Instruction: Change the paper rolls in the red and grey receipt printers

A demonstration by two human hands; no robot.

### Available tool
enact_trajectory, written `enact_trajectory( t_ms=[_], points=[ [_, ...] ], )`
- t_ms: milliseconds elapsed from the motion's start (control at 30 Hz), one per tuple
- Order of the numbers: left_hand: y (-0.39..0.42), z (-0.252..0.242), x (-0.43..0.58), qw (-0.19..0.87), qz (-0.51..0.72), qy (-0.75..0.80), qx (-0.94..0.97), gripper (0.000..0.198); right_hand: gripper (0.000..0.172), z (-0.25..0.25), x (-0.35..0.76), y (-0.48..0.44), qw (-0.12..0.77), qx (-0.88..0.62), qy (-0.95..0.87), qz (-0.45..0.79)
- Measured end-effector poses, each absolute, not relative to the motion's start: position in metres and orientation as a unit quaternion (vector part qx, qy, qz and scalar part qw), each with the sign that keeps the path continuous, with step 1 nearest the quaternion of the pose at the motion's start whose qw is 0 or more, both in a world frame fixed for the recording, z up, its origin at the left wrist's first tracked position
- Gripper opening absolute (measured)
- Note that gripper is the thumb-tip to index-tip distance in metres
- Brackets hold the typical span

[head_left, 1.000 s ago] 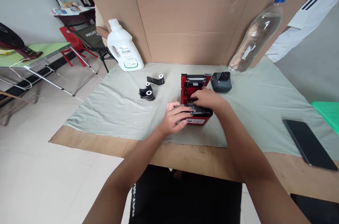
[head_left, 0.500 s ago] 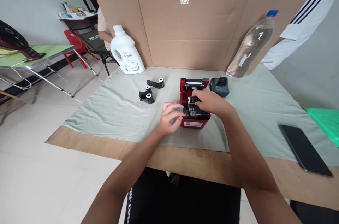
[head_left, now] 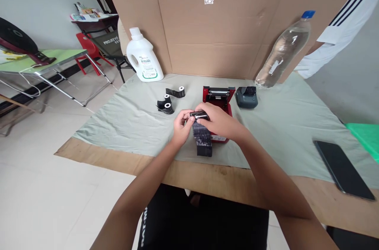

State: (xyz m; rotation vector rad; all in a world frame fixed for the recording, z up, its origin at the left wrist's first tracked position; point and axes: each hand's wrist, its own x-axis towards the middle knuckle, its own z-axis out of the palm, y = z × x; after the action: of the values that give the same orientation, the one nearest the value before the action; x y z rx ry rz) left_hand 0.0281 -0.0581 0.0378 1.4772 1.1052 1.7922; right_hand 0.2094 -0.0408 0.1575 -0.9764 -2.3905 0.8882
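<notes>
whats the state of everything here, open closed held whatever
red printer: lid open, upright on the cloth
black roll: lifted, strip hanging loose
left hand: pinching the roll's end
right hand: gripping the roll
two spare rolls: lying on the cloth, partly unwound
white jug: capped, upright
clear bottle: capped, leaning on the cardboard
phone: screen dark, flat

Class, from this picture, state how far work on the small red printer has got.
Done: the small red printer stands with its lid open. In hand: the left hand and right hand hold a black roll before it, a black strip hanging down. Left: the roll is not in the printer, and the lid is not shut.
</notes>
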Motion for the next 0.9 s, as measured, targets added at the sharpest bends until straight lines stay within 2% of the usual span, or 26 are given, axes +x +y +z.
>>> enact_trajectory(
  t_ms=[133, 233, 400, 500, 733, 900],
  points=[
    [-0.057, 0.042, 0.03, 0.281, 0.693, 0.39, 0.537, 0.04, 0.019, 0.156, 0.205, -0.04, 0.244, -0.402, -0.801, 0.371],
    [-0.056, 0.043, 0.029, 0.308, 0.684, 0.387, 0.537, 0.045, 0.012, 0.155, 0.202, -0.038, 0.279, -0.368, -0.804, 0.376],
    [-0.056, 0.044, 0.028, 0.3, 0.686, 0.387, 0.538, 0.041, 0.016, 0.145, 0.198, -0.033, 0.299, -0.361, -0.795, 0.384],
    [-0.055, 0.044, 0.028, 0.31, 0.686, 0.384, 0.535, 0.048, 0.014, 0.14, 0.196, -0.03, 0.325, -0.374, -0.779, 0.384],
    [-0.055, 0.051, 0.025, 0.318, 0.699, 0.383, 0.513, 0.048, 0.016, 0.137, 0.193, -0.031, 0.342, -0.365, -0.768, 0.4],
    [-0.052, 0.051, 0.023, 0.367, 0.687, 0.386, 0.494, 0.048, 0.019, 0.132, 0.19, -0.032, 0.346, -0.352, -0.777, 0.39]
  ],
)
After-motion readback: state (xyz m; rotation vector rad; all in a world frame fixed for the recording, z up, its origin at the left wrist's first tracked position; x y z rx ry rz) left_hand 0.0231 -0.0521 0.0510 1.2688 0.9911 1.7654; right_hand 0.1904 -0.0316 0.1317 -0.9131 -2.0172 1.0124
